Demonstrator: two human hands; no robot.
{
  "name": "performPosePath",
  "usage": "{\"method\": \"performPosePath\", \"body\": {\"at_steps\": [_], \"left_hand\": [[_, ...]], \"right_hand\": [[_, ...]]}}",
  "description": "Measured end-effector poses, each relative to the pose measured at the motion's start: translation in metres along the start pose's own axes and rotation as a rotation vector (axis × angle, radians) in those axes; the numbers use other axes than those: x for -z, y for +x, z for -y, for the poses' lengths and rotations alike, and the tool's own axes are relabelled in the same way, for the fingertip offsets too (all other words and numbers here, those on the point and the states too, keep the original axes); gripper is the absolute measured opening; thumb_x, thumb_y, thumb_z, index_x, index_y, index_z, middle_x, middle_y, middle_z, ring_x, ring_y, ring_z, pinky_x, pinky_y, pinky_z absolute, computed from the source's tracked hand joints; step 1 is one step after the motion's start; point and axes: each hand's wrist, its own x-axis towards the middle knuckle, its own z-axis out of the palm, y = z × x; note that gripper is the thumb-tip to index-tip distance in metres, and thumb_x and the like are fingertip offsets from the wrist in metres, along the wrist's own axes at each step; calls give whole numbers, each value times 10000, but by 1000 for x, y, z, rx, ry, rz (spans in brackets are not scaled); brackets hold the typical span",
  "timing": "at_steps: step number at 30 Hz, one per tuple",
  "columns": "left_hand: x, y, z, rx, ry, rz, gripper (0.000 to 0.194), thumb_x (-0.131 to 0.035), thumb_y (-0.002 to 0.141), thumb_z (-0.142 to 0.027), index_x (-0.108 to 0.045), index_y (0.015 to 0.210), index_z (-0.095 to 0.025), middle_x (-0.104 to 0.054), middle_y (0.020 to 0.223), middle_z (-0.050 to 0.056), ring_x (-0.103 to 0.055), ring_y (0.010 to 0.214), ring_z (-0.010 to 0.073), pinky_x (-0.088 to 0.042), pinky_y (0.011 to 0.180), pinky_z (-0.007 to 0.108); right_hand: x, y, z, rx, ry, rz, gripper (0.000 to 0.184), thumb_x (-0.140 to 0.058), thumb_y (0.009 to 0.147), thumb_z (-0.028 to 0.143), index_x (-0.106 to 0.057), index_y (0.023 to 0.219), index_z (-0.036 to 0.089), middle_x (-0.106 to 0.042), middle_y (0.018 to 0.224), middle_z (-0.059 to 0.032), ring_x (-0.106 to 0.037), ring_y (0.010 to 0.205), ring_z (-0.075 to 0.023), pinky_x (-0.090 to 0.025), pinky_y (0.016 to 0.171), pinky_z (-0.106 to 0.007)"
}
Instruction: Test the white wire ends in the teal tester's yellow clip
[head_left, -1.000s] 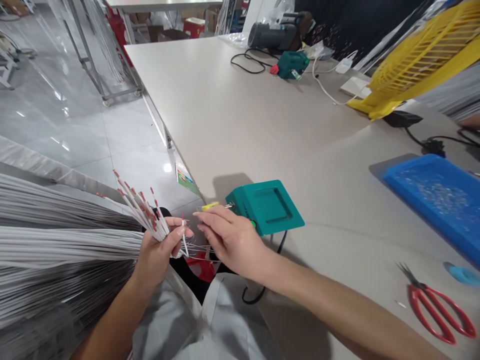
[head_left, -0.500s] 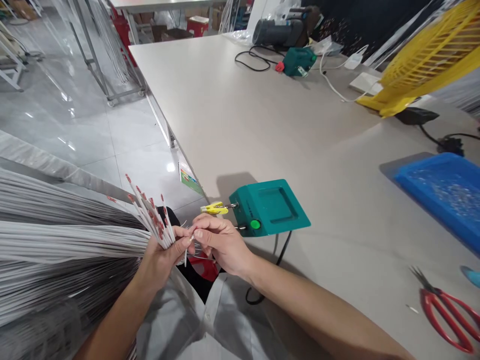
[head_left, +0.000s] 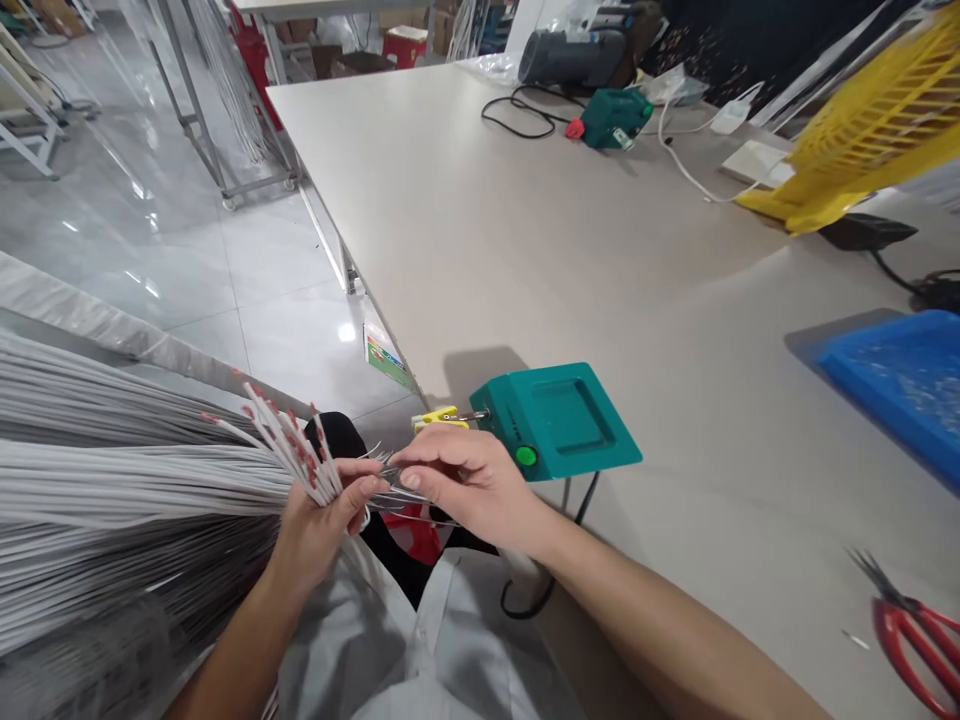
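My left hand [head_left: 319, 525] is closed round a bundle of white wires [head_left: 289, 440], whose reddish tips fan out up and to the left. Fine bare strands [head_left: 386, 465] show by its thumb and fingertips. Close against them is my right hand [head_left: 472, 480], thumb and forefinger bent together in a pinch; what lies between them is too small to make out. Just beyond the right hand, at the table edge, stands a green device [head_left: 540, 425] with a green button and a yellow clip [head_left: 439, 417] on its side.
Long white wires [head_left: 135, 480] hang in thick bunches at my left. On the table [head_left: 525, 240] lie red-handled scissors [head_left: 911, 620], a blue tray [head_left: 900, 380] and a second green device [head_left: 616, 118]. A yellow fan [head_left: 847, 140] stands at the right.
My right hand has shifted slightly right, its fingertips drawing off the white wire end pinched before. The bundle in my left hand has tilted a little left. The view has turned slightly.
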Motion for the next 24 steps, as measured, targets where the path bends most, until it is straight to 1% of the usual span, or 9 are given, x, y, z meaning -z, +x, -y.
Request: {"method": "performPosePath", "body": {"at_steps": [3, 5, 10, 12, 14, 17, 19, 21, 24], "left_hand": [[-5, 1, -7, -4, 114, 184, 170, -655, 715, -305, -630, 676, -142, -428, 421, -61, -370, 404, 67, -288, 400, 197], [-10, 1, -11, -23, 162, 262, 171, -662, 704, -298, -608, 641, -148, -453, 470, -49, -416, 465, 85, -336, 451, 209], [-14, 2, -12, -45, 200, 301, 261, -604, 756, -330, -563, 574, -148, -455, 484, -37, -418, 472, 88, -344, 468, 215], [-12, 3, -9, -55, 171, 282, 295, -562, 786, -368, -594, 604, -137, -479, 485, -26, -423, 450, 86, -352, 464, 220], [-10, 4, -6, -48, 108, 196, 290, -545, 800, -378, -647, 699, -126, -553, 543, 4, -499, 500, 107, -405, 521, 235], [-9, 6, -1, -49, -24, -76, 264, -558, 799, -367, -676, 838, -133, -650, 694, 47, -578, 610, 135, -460, 614, 264], [-11, 7, 0, -93, -61, -218, 255, -580, 783, -359, -681, 883, -148, -656, 719, 38, -552, 585, 111, -452, 587, 241], [-15, 7, -2, -134, -38, -224, 239, -608, 761, -341, -691, 893, -160, -611, 638, 2, -493, 536, 86, -418, 530, 209], [-22, 6, -8, -144, -7, -133, 211, -647, 722, -318, -703, 850, -161, -548, 572, -27, -440, 488, 73, -373, 461, 198]], "right_hand": [[-10, -1, -4, -13, -95, 41, 128, -591, 795, 233, -685, 850, 165, -622, 699, -31, -560, 635, -111, -442, 585, -229], [-17, -2, -6, -22, -137, 30, 108, -584, 797, 216, -686, 803, 180, -620, 711, -25, -561, 650, -107, -437, 596, -221], [-22, -3, -9, -128, -140, -59, 170, -545, 804, 198, -632, 661, 166, -567, 588, -5, -513, 572, -105, -408, 550, -224], [-22, -4, -10, -155, -112, -87, 202, -528, 812, 205, -591, 624, 168, -541, 541, 5, -499, 553, -109, -402, 550, -232], [-21, -4, -11, -150, -100, -106, 218, -514, 819, 211, -559, 609, 172, -537, 536, 6, -499, 564, -115, -403, 572, -241], [-20, -5, -13, -106, -148, -136, 194, -508, 818, 204, -545, 630, 174, -536, 583, 3, -494, 595, -117, -396, 588, -245], [-21, -6, -15, -76, -206, -116, 171, -501, 822, 188, -550, 658, 175, -531, 609, 3, -490, 610, -115, -393, 590, -241], [-22, -8, -17, -43, -250, -78, 156, -488, 829, 169, -563, 692, 177, -547, 652, -5, -501, 640, -115, -405, 606, -236], [-23, -11, -20, 11, -293, -23, 181, -452, 844, 146, -585, 726, 181, -566, 703, -21, -520, 684, -120, -434, 632, -233]]}}
